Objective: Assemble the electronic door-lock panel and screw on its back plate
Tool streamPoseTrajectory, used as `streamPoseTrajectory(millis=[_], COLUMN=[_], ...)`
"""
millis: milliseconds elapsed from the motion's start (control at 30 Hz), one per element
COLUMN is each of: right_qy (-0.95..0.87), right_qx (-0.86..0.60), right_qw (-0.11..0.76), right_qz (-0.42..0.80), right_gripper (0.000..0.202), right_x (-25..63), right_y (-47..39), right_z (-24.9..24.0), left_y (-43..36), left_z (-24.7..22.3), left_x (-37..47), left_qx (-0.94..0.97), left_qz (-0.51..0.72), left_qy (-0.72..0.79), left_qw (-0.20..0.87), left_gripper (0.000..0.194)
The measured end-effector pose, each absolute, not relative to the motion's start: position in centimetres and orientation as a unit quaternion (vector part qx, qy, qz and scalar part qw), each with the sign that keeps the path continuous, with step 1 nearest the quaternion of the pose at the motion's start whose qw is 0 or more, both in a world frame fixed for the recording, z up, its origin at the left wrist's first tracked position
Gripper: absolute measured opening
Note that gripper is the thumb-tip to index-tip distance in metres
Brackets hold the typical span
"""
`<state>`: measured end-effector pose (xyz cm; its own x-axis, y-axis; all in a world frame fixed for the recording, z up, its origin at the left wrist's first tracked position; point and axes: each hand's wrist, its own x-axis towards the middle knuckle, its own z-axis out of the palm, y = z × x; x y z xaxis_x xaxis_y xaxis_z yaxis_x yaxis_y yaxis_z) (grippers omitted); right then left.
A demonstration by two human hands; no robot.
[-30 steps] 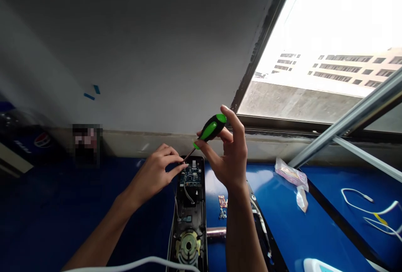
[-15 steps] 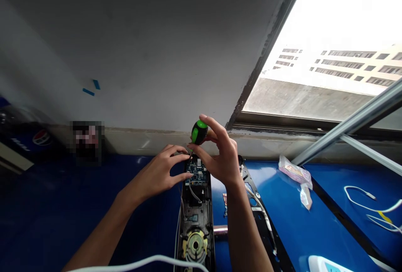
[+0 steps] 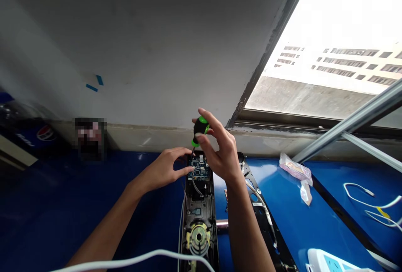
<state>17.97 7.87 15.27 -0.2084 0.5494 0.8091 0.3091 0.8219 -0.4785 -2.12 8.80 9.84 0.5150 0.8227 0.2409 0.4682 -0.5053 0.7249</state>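
My right hand (image 3: 222, 152) is closed round the green and black handle of a screwdriver (image 3: 201, 129). The screwdriver tilts a little, its shaft pointing down at the upper left corner of a circuit board (image 3: 201, 169). That board sits in the far end of a long black housing (image 3: 205, 205). Lower in the housing is a round speaker-like part (image 3: 199, 237). My left hand (image 3: 165, 166) is at the housing's left edge, index finger and thumb apart, fingertips at the board near the screwdriver tip. Whether the tip sits in a screw is too small to see.
Right of the housing lies a black frame (image 3: 260, 213) with a white cable on it. A plastic packet (image 3: 295, 168), a white cable (image 3: 361, 198) and a power strip (image 3: 326, 261) lie farther right. Another white cable (image 3: 150, 254) crosses in front. A metal bar (image 3: 333, 138) slants beside the window.
The view has shifted slightly. My right-hand fingers have shifted round the screwdriver handle, and the handle leans a bit more to the right. My left hand stays by the board.
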Motion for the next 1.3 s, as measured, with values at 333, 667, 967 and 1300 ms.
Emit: streamPoseTrajectory(millis=[333,667,967,1300], right_qy=[-0.742,-0.748,-0.744,-0.74], right_qx=[-0.266,-0.272,-0.274,-0.253], right_qw=[0.603,0.596,0.603,0.609], right_qz=[0.123,0.106,0.089,0.131], right_gripper=[0.038,0.038,0.033,0.034], right_x=[17.6,18.0,18.2,18.2], right_y=[7.1,6.8,6.4,6.4], right_z=[16.1,16.6,16.8,16.8], left_y=[8.8,8.8,8.8,8.6], left_z=[9.7,9.7,9.7,9.6], left_x=[-2.0,-1.8,-1.9,-1.7], left_qx=[0.789,0.784,0.782,0.784], left_qz=[0.328,0.333,0.335,0.341], left_qy=[0.374,0.378,0.378,0.381], left_qw=[0.36,0.364,0.364,0.353], left_gripper=[0.042,0.044,0.041,0.042])
